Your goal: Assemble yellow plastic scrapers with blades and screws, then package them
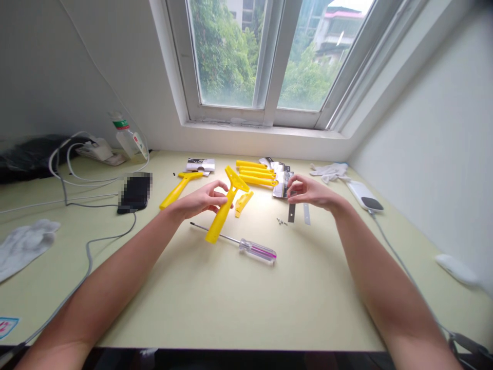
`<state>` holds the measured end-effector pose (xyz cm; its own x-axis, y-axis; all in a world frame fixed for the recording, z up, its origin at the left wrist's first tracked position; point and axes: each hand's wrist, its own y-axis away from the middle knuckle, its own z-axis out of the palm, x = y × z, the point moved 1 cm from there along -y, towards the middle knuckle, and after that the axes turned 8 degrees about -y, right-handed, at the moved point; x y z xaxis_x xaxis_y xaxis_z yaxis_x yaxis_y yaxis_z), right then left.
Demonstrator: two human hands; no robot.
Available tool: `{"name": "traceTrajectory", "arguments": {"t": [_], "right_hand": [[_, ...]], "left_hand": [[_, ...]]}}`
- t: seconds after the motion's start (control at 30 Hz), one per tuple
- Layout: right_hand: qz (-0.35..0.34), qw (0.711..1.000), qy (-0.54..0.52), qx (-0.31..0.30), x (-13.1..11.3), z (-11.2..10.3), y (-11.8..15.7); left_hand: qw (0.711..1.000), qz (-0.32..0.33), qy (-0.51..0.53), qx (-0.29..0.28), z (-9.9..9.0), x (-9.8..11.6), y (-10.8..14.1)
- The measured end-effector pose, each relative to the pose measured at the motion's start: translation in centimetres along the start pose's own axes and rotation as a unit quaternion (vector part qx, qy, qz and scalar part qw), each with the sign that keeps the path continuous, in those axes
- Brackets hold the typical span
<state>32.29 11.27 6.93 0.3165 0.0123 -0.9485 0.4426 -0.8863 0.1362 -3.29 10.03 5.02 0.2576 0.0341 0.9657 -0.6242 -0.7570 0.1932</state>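
Two grips — left grip closed round a yellow plastic scraper, right grip wide above a steel blade.

Site: small room, apparently a home workroom. Evidence: sloped plaster wall; window looking onto trees and a neighbouring apartment block; pale green counter fitted wall to wall under the window. On it, household items: phone, loose cables, plastic bottle, white cotton gloves, yellow plastic scrapers.
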Motion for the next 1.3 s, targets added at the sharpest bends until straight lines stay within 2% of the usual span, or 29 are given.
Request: {"name": "traceTrajectory", "arguments": {"t": [0.13,0.23,0.33,0.4,0.67,0.93,1.1,1.3], "right_hand": [[-0.062,0.997,-0.032,0.020,-2.4,2.1,0.2],[-0.105,0.994,-0.023,0.002,-4.0,4.0,0.7],[-0.143,0.989,-0.008,-0.029,-4.6,5.7,0.8],[-0.164,0.986,0.002,-0.033,-4.4,6.5,0.6],[-0.181,0.983,0.009,-0.008,-3.8,8.1,-0.1],[-0.196,0.977,0.034,0.071,-3.1,9.6,-0.6],[-0.177,0.971,0.104,0.122,-3.1,10.1,-0.7],[-0.150,0.974,0.116,0.122,-3.5,10.5,-0.2]], "left_hand": [[0.998,0.005,-0.005,-0.061,1.5,1.0,0.5],[0.992,0.003,-0.026,-0.123,2.9,1.5,0.7],[0.982,-0.005,-0.033,-0.185,4.0,1.6,0.7],[0.978,-0.010,-0.032,-0.205,4.5,1.4,0.7],[0.970,-0.002,0.002,-0.243,4.6,0.3,0.5],[0.964,0.017,0.014,-0.266,5.1,0.2,0.6],[0.966,0.025,0.023,-0.256,5.3,0.1,0.6],[0.972,0.026,0.043,-0.228,5.2,-0.2,0.5]]}}
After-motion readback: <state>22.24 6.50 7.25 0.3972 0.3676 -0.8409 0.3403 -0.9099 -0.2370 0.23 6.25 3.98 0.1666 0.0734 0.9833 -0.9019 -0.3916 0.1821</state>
